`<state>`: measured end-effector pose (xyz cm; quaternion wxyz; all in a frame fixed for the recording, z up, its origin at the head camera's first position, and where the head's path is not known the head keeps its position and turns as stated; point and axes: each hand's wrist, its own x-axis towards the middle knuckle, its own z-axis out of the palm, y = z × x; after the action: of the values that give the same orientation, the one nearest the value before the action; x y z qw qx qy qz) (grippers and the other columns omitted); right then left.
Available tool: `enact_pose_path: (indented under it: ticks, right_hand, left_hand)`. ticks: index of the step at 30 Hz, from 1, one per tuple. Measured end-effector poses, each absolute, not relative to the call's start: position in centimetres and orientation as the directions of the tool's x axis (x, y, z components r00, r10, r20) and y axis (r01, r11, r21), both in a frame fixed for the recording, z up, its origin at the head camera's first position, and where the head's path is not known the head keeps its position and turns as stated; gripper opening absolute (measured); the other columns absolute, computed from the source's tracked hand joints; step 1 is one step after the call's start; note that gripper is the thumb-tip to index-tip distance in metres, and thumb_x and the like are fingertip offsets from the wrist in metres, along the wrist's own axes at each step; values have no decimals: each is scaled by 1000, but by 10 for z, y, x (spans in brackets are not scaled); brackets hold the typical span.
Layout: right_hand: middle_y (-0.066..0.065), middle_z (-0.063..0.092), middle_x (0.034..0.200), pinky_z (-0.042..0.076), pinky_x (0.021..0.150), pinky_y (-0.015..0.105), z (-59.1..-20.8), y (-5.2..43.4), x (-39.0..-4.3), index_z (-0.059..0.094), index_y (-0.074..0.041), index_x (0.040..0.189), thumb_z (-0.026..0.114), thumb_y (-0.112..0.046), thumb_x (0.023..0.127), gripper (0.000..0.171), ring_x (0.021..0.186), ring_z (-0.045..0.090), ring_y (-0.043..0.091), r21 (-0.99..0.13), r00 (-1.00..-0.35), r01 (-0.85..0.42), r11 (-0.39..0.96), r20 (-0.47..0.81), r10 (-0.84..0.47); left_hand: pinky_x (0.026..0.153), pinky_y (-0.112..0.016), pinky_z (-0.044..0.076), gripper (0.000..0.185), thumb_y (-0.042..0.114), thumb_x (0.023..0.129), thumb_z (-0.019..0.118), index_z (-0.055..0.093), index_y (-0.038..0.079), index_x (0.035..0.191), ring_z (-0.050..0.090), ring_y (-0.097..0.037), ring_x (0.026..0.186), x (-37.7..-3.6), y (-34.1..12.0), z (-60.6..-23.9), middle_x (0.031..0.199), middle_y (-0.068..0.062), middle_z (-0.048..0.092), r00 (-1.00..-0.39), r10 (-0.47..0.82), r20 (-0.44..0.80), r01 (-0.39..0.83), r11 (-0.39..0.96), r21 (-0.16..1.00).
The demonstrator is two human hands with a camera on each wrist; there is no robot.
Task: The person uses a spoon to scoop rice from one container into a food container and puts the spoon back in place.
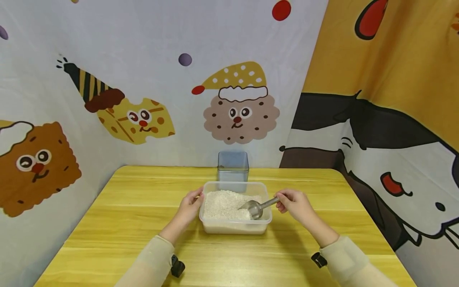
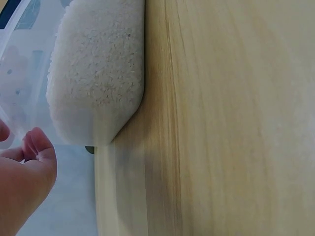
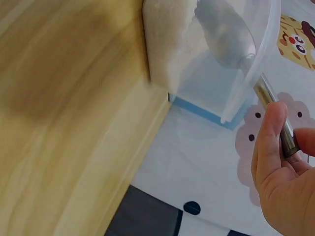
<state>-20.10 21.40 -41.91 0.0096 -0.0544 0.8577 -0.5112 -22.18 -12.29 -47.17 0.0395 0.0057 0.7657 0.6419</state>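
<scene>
Right hand [image 1: 295, 203] pinches scoop [image 1: 255, 207]; left hand [image 1: 189, 205] touches tub [image 1: 234, 227]

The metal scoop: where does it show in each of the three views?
Head: the metal scoop lies right of centre, bowl in the rice, handle in the right hand.
Left wrist: not in view.
Right wrist: upper right, bowl behind the tub wall.
Shared landmark: the clear plastic tub of rice.

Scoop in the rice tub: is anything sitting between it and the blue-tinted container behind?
Nothing visible blocks it. The metal scoop, held by the right hand, lies in the rice. Only the tub's own far rim separates it from the blue-tinted container directly behind. The left hand rests on the tub's left side, out of that line.
</scene>
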Motion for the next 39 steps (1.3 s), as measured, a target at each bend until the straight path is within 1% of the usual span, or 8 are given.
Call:
enact_pose_path:
  ticks: [3,5,8,12,21,29,34,39]
  right_hand:
    - [15,66,74,56,58,33,-421,212,-201,64,11,101,54,-12,96,25,63,65,23,-892,-996,-64,448,26,-89]
    - [14,66,74,56,58,33,-423,210,-201,63,11,102,54,-12,96,25,62,64,20,-899,-997,-44,437,12,-76]
    - [13,66,74,55,58,28,-425,207,-201,62,12,103,53,-12,97,26,62,63,17,-916,-998,2,401,-27,-57]
    - [11,65,74,54,58,27,-428,203,-199,60,13,107,51,-12,98,28,63,61,14,-933,-996,58,356,-79,-47]
    - [10,64,74,54,59,29,-430,200,-197,59,13,109,51,-12,98,28,62,60,13,-942,-996,73,326,-83,-16]
    - [9,64,75,54,60,26,-434,199,-199,57,14,109,48,-9,99,27,64,60,12,-961,-992,116,252,-122,-10]
    - [8,64,75,54,62,25,-438,200,-200,55,16,112,45,-7,99,28,64,60,12,-970,-988,145,193,-151,-15]
    - [5,65,74,54,62,24,-439,203,-201,54,16,115,43,-9,101,31,65,61,11,-975,-985,169,142,-172,-8]
  left_hand:
    - [76,-20,43,42,14,100,47,43,1,140,49,-15,94,-222,-122,-471,123,-18,48,-997,59,-59,-47,179,983]
    - [77,-20,43,42,15,100,47,44,2,140,49,-14,94,-225,-123,-478,124,-19,48,-997,55,-53,-42,180,983]
    - [77,-19,43,42,15,100,46,43,2,140,49,-14,94,-226,-123,-483,126,-20,47,-998,49,-40,-30,192,981]
    - [78,-19,43,42,14,101,45,42,2,141,48,-15,96,-226,-123,-485,127,-19,47,-997,52,-48,-37,198,980]
    - [77,-20,43,44,16,100,47,41,3,142,48,-16,97,-225,-123,-485,127,-19,47,-997,50,-62,-52,184,981]
    - [78,-19,43,43,17,100,46,43,5,141,48,-15,96,-225,-122,-483,126,-17,48,-997,44,-58,-49,186,981]
    - [78,-19,44,42,15,100,46,43,4,141,49,-15,96,-225,-123,-485,125,-19,48,-997,48,-53,-43,187,981]
    - [77,-19,44,42,14,100,47,44,4,140,49,-14,95,-226,-123,-487,124,-19,49,-998,44,-42,-33,188,982]
